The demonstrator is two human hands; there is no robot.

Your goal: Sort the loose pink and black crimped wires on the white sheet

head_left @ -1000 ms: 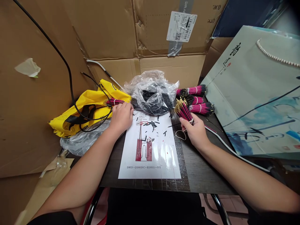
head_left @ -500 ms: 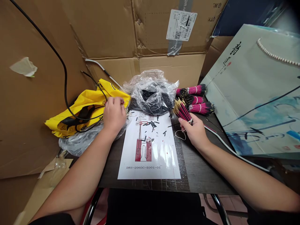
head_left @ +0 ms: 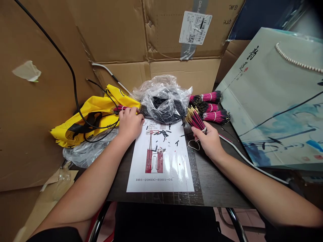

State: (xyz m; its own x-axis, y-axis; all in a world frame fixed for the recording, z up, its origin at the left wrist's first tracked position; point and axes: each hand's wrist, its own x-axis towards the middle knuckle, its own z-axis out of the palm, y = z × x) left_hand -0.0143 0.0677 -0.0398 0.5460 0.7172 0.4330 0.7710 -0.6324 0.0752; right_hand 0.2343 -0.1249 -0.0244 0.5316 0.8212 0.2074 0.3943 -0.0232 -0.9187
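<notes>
My right hand [head_left: 209, 139] is closed round a bundle of pink and black wires [head_left: 196, 119], gold-coloured tips pointing up and away. A pale band circles the bundle near my fingers, and a loose pale loop [head_left: 194, 145] lies just below it. My left hand [head_left: 130, 122] is at the edge of the yellow bag [head_left: 75, 116], its fingers bent downward; whatever they pinch is hidden beneath them. Beside its knuckles another banded wire bundle [head_left: 118, 109] rests on the bag.
Clear plastic [head_left: 164, 90] wraps a black mass at the back. Several tied wire bundles [head_left: 214, 116] lie to its right. A printed sheet [head_left: 161, 183] bears scattered black bits [head_left: 164, 133]. A paper bag [head_left: 272, 101] stands right; a black cable [head_left: 73, 74] hangs left.
My left hand has shifted right and slightly down, uncovering the wire bundle on the yellow bag and covering the pale bands beside it. My right hand keeps its hold, nearly still.
</notes>
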